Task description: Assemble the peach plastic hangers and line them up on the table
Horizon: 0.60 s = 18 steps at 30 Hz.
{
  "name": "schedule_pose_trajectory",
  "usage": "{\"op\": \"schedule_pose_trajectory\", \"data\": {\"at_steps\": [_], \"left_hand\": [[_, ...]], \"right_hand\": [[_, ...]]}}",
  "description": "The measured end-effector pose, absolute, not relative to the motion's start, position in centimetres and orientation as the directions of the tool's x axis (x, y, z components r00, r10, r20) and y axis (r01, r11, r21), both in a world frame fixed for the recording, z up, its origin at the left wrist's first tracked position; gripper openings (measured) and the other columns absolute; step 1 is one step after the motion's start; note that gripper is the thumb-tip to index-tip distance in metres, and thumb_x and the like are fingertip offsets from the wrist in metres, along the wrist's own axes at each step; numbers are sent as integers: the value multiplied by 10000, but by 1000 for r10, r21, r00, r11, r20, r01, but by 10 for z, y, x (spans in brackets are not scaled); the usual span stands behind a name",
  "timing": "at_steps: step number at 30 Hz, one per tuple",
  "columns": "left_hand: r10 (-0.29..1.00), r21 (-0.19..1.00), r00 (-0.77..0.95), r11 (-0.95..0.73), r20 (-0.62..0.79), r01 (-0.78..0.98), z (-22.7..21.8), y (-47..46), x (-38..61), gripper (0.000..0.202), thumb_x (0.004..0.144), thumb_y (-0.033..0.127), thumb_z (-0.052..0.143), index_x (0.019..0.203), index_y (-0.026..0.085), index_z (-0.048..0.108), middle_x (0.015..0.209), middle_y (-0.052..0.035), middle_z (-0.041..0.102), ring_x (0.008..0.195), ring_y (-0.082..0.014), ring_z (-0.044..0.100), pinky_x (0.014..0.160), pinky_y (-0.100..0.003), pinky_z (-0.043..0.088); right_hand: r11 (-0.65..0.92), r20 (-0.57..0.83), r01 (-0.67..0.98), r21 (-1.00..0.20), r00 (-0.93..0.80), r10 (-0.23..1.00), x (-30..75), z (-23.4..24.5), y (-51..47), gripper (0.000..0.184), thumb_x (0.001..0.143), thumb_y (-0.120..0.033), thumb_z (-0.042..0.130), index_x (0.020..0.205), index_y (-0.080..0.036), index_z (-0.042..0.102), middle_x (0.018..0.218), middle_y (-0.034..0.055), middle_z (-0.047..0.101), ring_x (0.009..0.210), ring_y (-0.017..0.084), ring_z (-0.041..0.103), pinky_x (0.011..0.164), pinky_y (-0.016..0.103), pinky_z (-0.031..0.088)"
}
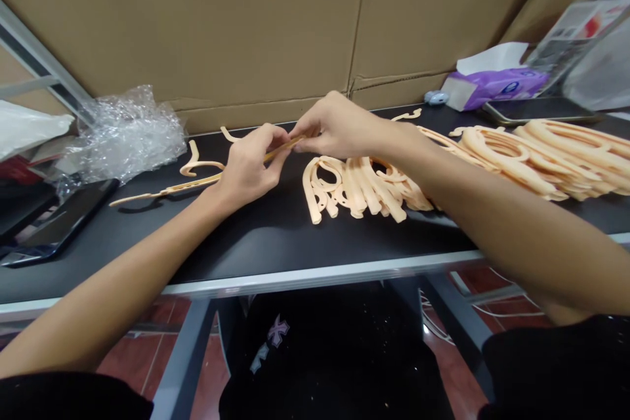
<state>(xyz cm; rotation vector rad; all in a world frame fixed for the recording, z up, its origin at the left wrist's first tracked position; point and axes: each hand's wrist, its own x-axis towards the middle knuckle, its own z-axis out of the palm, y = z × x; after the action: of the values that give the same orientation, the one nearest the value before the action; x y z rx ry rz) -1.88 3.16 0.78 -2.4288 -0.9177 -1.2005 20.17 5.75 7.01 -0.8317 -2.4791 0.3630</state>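
A peach plastic folding clothes hanger [194,182] slants across the left of the table, its curved hook standing up. My left hand [253,164] is closed around its middle. At the hanger's right end, my right hand [329,125] pinches the tip between thumb and fingers, close to the left fingertips. The hidden part under my left palm cannot be made out. Just right of my hands lies a heap of loose peach hanger parts [361,190]. Beyond my right forearm, more peach hangers [556,151] are piled up.
Crumpled clear plastic wrap [132,131] and a dark flat device [63,223] lie at left. At back right are a purple tissue pack [506,86] and a dark phone-like slab [539,110]. Cardboard [236,26] stands behind the black table [275,243].
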Motion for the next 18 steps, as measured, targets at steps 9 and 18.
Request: {"op": "schedule_pose_trajectory", "data": {"at_steps": [9, 18], "left_hand": [[512, -64, 567, -703, 645, 708, 21, 17, -11, 171, 963, 196, 560, 1112, 239, 631, 1426, -148, 582, 1431, -360, 523, 1127, -602, 500], [508, 3, 287, -494, 812, 869, 27, 55, -70, 309, 931, 384, 738, 1150, 237, 578, 1249, -113, 610, 1268, -327, 546, 1064, -542, 473]], "right_hand": [[693, 567, 312, -650, -408, 715, 226, 97, 60, 154, 803, -57, 769, 871, -182, 828, 736, -3, 753, 686, 113, 676, 733, 277, 548], [623, 609, 59, -780, -155, 778, 266, 102, 109, 156, 728, -35, 801, 727, -190, 786, 606, -17, 727, 556, 94, 687, 708, 337, 585]]}}
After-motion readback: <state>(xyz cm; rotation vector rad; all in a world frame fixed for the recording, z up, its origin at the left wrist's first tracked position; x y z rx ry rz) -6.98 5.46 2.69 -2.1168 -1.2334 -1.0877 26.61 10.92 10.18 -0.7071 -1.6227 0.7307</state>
